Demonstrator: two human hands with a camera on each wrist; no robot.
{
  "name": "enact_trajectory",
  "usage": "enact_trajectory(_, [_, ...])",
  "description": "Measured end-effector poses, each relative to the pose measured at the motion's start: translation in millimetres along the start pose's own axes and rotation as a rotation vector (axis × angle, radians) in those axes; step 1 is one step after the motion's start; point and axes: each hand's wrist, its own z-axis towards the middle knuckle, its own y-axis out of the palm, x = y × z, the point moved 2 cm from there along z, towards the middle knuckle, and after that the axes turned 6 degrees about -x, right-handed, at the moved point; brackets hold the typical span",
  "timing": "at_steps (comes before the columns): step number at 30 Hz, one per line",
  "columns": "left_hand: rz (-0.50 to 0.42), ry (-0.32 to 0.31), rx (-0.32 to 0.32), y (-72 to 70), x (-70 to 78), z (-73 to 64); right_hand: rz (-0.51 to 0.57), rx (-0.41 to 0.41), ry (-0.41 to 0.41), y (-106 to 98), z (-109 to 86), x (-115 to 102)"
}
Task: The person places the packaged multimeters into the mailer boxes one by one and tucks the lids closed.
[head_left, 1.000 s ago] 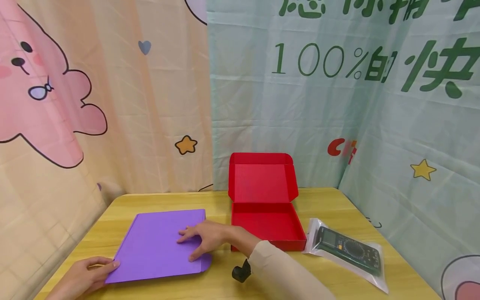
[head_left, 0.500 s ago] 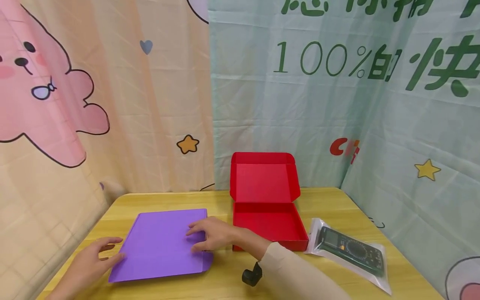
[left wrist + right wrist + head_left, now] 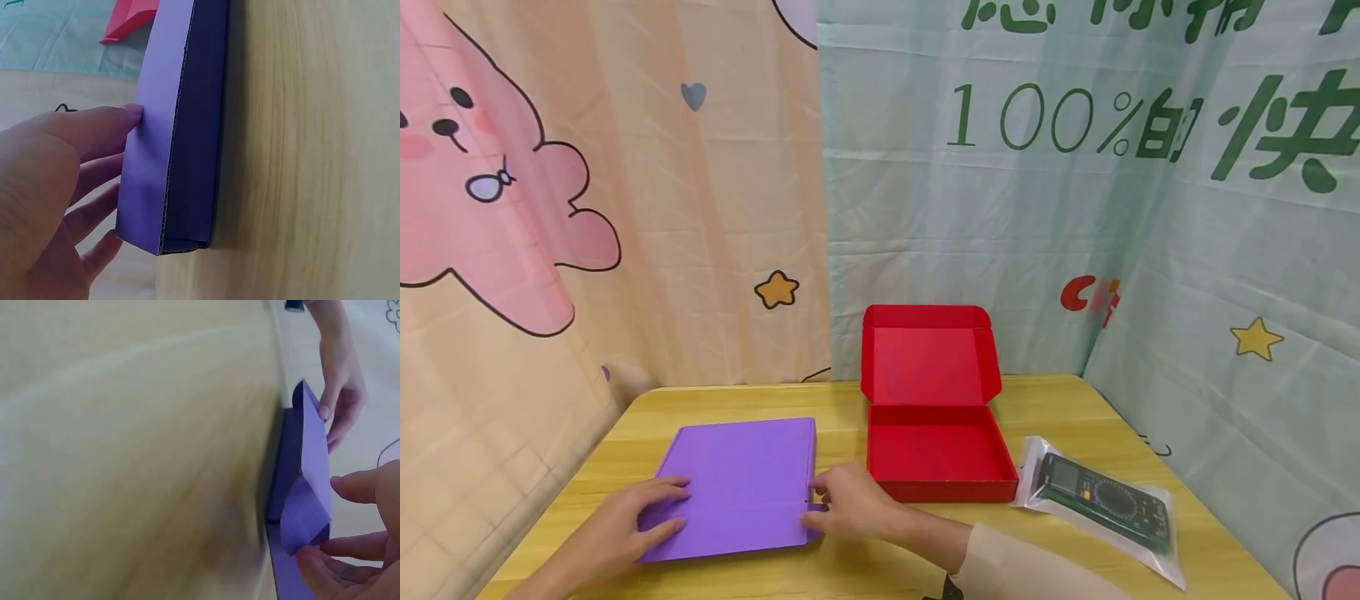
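Flat, closed-looking purple cardboard box [image 3: 737, 462] lies on the left part of the yellow wood-grain table [image 3: 841, 417], left of the open red cardboard box [image 3: 951, 492]. It sits between the hands, both touching it; its near edge runs left to right from one hand to the other. Which axis is longer cannot be judged under foreshortening. Left hand [image 3: 632, 525] rests loosely over the left edge, fingers spread, thumb on the front panel [image 3: 153, 125]. Right hand [image 3: 857, 504], the one nearer the red box, appears to pinch the small rounded purple side flap [image 3: 305, 515] at the near right corner. The front panel slopes out, dark gap beneath, not tucked. Box interior unseen; right fingers mask most of the flap in the head view; the black object [image 3: 952, 590] by the sleeve [image 3: 1033, 567] is cut off.
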Motion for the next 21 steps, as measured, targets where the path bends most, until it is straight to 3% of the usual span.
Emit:
enact_trajectory(7, [-0.038, -0.052, 0.017, 0.4, 2.1, -1.6, 0.209, 0.000, 0.139, 14.9, -10.2, 2.7])
enact_trajectory(15, [-0.054, -0.133, -0.040, -4.9, 5.8, -1.1, 0.523, 0.092, 0.316, 26.5, -8.9, 6.6])
enact_trajectory(21, [-0.053, -0.144, -0.117, -9.6, 5.0, 1.0, 0.789, 0.117, 0.417, 31.4, -10.3, 4.0])
